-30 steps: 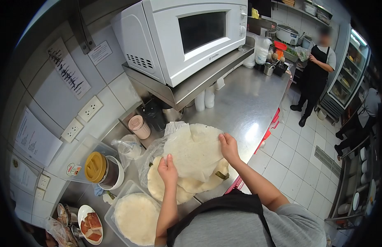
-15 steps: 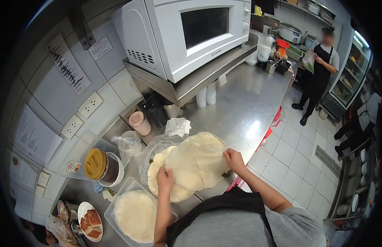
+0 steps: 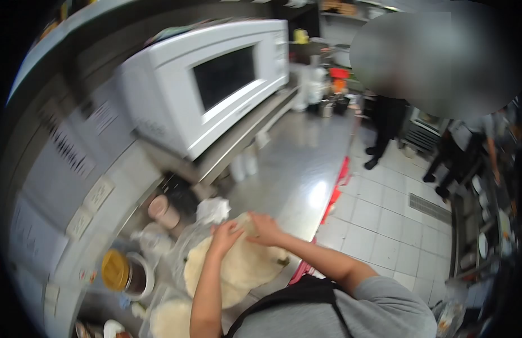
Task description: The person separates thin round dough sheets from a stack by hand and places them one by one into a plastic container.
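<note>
Large pale flatbread rounds lie overlapping on the steel counter, with dark green bits showing at the right edge. At their far edge, my left hand has its fingers curled on the top flatbread. Close beside it, my right hand pinches the same edge, thumb below and fingers pointing away from me. Motion blurs the fingertips. Crumpled clear plastic sits along the left side of the rounds. In a translucent tub at lower left, more flatbread is partly covered by my left forearm.
A white microwave stands on a steel shelf above the counter. Along the wall are a pink-lidded jar, white paper and a yellow-lidded container. Other people stand on the tiled floor at right, beyond the counter edge.
Both hands have moved from opposite sides of the top flatbread to its far edge, close together. The view has swung, and the microwave appears lower and further left.
</note>
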### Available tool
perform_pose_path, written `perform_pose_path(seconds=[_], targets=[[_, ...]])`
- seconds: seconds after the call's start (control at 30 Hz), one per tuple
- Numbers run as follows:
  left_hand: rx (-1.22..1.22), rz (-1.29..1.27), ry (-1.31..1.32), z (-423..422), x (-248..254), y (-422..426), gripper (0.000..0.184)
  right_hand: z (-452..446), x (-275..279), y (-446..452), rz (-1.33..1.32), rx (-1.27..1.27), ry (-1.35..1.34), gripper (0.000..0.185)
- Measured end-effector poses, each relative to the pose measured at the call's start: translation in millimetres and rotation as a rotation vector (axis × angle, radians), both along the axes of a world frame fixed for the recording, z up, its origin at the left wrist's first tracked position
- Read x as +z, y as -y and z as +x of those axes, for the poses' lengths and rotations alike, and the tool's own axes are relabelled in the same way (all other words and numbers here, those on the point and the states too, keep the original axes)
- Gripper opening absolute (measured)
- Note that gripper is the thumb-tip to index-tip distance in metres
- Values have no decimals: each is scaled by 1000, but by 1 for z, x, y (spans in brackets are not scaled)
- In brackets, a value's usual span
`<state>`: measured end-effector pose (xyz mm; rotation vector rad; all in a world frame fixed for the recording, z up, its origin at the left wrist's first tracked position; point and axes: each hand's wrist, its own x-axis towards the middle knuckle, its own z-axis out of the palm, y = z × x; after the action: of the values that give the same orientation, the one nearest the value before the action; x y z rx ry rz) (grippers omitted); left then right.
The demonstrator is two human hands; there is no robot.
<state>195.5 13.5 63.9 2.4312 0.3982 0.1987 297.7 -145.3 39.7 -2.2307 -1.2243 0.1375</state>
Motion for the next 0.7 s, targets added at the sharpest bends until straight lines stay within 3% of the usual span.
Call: perform_pose_path(seconds=[0.03, 0.17, 0.2, 0.27, 0.6, 0.7], targets=[[-4, 27, -38, 3, 1, -1, 29, 4, 3, -6, -119, -31, -101, 76], [-85, 48, 336, -2, 0, -2, 26, 14, -5, -11, 85, 45, -82, 40], [-57, 30, 299, -4, 12, 2, 26, 9, 3, -9, 128, 57, -86, 35], [18, -12, 219, -19, 32, 11, 25, 4, 21, -5, 169, 61, -54, 32], [187, -279, 412, -61, 42, 11, 27, 10, 63, 8, 422, 114, -187, 42], [222, -333, 467, -69, 34, 10, 27, 12, 71, 15, 315, 84, -267, 38]])
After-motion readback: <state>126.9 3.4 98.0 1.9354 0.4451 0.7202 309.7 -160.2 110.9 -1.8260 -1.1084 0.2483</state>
